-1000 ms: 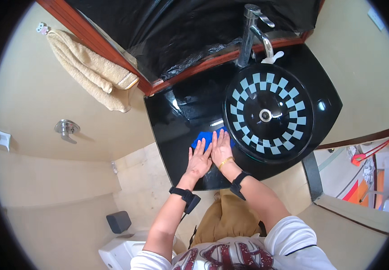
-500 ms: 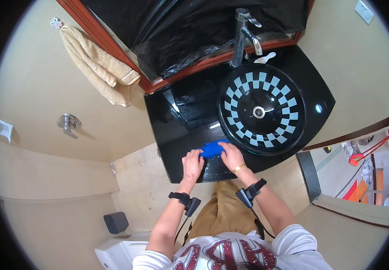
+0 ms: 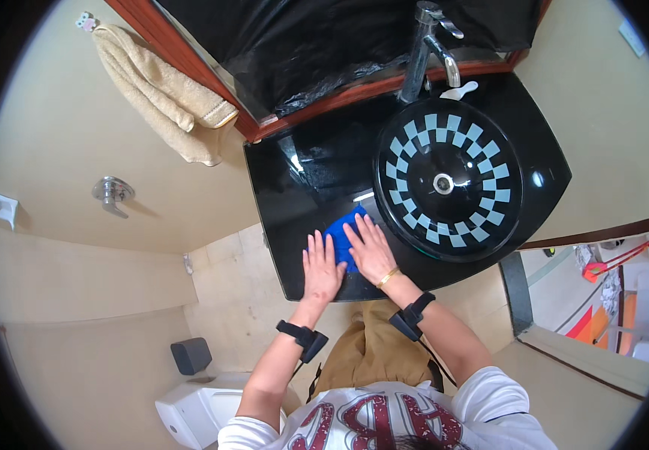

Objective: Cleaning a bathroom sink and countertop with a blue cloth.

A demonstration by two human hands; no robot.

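A blue cloth lies spread on the glossy black countertop, left of the basin. My left hand rests flat at the cloth's left edge with its fingers stretched out. Over the cloth's right part lies my right hand, palm down and fingers spread. Between the two hands a strip of blue shows; the rest of the cloth is under my fingers. Close to my right hand stands the round black basin with a checkered ring inside.
Behind the basin rises a chrome faucet, with a white brush-like item beside its base. A beige towel hangs on the left wall above a chrome shower valve. A grey bin and white toilet are lower left.
Both hands held the bunched cloth by its ends half a second ago. Now the cloth is opened out on the counter and my hands lie flat on it, fingers extended.
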